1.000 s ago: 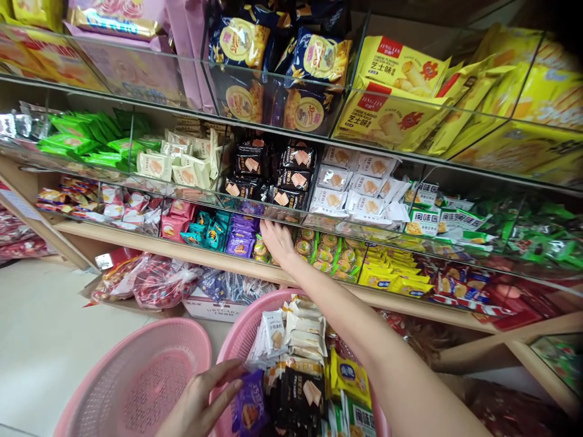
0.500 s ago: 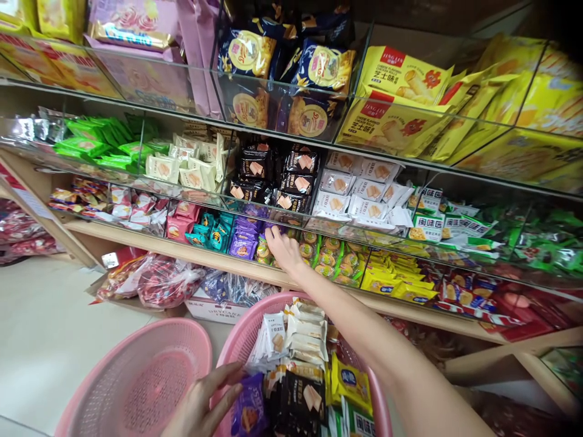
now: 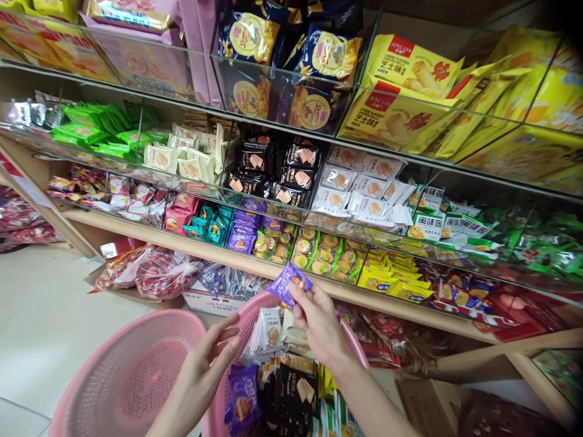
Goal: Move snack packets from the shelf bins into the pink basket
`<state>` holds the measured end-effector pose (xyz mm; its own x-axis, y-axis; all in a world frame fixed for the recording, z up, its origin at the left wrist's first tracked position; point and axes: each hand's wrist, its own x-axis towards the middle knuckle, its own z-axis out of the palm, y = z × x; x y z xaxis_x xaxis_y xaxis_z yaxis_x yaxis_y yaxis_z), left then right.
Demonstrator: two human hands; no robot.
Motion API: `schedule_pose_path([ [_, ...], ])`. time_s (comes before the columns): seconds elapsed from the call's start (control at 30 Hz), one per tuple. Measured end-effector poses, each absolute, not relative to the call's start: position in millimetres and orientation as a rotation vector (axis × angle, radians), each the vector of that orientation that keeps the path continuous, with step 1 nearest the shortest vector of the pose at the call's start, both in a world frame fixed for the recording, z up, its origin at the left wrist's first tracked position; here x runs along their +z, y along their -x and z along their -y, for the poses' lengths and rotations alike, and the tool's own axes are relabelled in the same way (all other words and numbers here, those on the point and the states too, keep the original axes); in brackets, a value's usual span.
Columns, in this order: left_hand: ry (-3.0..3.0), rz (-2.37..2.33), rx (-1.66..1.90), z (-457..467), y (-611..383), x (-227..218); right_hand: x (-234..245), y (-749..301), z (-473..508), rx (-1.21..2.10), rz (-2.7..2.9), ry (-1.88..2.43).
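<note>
Glass-fronted wooden shelves (image 3: 214,252) run across the far side in tiers: the top tier holds pink, dark blue (image 3: 291,67) and yellow bags (image 3: 401,91), the middle one green (image 3: 91,130), cream, black (image 3: 273,170) and white wafer packets (image 3: 359,188). The lowest shelf carries small purple packets (image 3: 243,233), teal ones and round green-rimmed snacks (image 3: 319,255) (each kind in its own compartment), with yellow packs to the right. On the tiled floor (image 3: 40,315) below lie clear bags of red sweets (image 3: 155,276), and nearer, a pink basket (image 3: 132,376).

Right hand (image 3: 319,321) raised, fingers (image 3: 298,298) pinched together at the tips; left hand (image 3: 207,364) lower, open, fingers (image 3: 225,331) spread and pointing upward.
</note>
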<state>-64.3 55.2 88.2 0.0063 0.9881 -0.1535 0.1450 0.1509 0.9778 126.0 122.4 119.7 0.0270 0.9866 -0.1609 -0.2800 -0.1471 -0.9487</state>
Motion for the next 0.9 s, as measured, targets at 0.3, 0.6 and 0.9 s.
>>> schedule_pose_path([
  [0.3, -0.716, -1.016, 1.166, -63, 12, 107, 105, -109, -65, 1.666, 0.608, 0.968],
  [0.6, -0.651, -1.047, 1.188, -63, 36, 105, 100, -120, -57, 1.588, 0.817, 1.067],
  [0.9, -0.469, -0.98, 1.17, -53, 35, 92, 94, -113, -49, 1.487, 0.732, 1.146],
])
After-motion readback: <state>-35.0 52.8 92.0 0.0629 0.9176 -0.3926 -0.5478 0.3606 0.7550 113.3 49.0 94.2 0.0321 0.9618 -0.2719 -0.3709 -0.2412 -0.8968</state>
